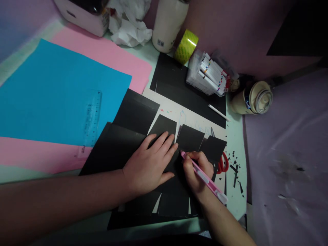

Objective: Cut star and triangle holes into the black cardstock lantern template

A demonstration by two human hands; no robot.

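My left hand lies flat with its fingers spread, pressing on a sheet of black card that has slits and tab-like flaps along its edges. In my right hand is a slim pink utility knife, held like a pen. Its front end meets the black card just right of my left fingertips, near the base of a flap; the blade itself is too dark to make out. Red scissor handles poke out beyond my right hand, partly covered by the card.
Blue paper and pink paper lie left, with a clear ruler on top. Behind stand a bottle, yellow tape roll, box of markers and lidded cups. Black scraps litter the right edge.
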